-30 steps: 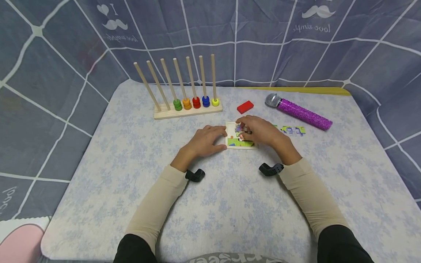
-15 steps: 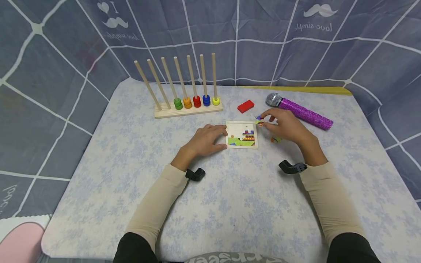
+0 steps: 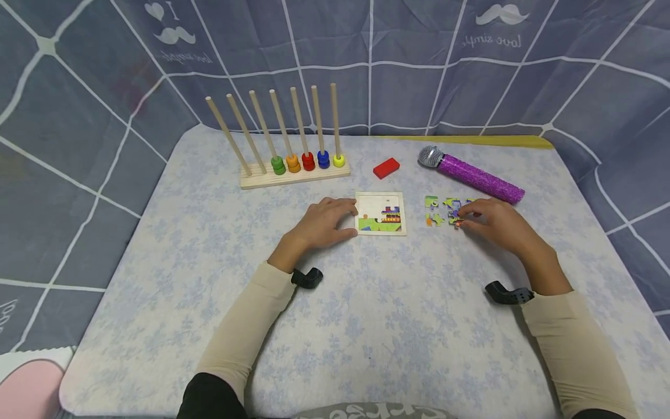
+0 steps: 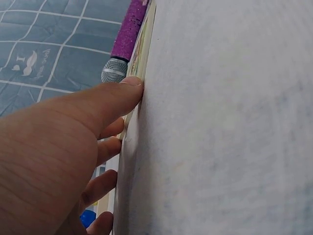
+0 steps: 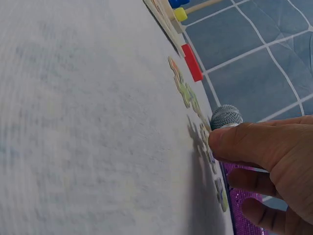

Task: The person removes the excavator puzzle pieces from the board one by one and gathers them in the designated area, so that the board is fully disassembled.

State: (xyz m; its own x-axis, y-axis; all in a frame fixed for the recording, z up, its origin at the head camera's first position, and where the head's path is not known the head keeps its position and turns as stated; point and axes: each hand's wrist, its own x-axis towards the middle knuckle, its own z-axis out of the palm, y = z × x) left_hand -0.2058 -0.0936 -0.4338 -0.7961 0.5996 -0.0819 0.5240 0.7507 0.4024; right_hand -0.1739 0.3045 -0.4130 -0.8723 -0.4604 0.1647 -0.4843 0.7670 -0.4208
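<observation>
My left hand (image 3: 324, 224) rests against the left side of a small wooden puzzle board (image 3: 371, 205), thumb at its lower corner and the other fingers along the edge. A partly assembled train picture shows in the lower part of the board. To the right, loose jigsaw pieces (image 3: 431, 201) lie on the table in a small group. My right hand (image 3: 494, 222) is over the right side of this group, pinching a purple-and-orange puzzle piece (image 3: 454, 223) close to the tabletop. In the right wrist view, the right thumb (image 5: 230, 143) is right at the pieces, and the forefinger's tip is hidden behind it.
A wooden peg stand with coloured rings (image 3: 295, 179) is at the back left. A red block (image 3: 386, 168) lies behind the puzzle board. Behind the loose pieces is a purple glittery microphone (image 3: 478, 177). A pink rounded thing (image 3: 34, 387) shows at the lower left.
My right hand has lifted a puzzle piece out of the board and carried it right, down to the loose pieces. The left hand has stayed at the board's edge.
</observation>
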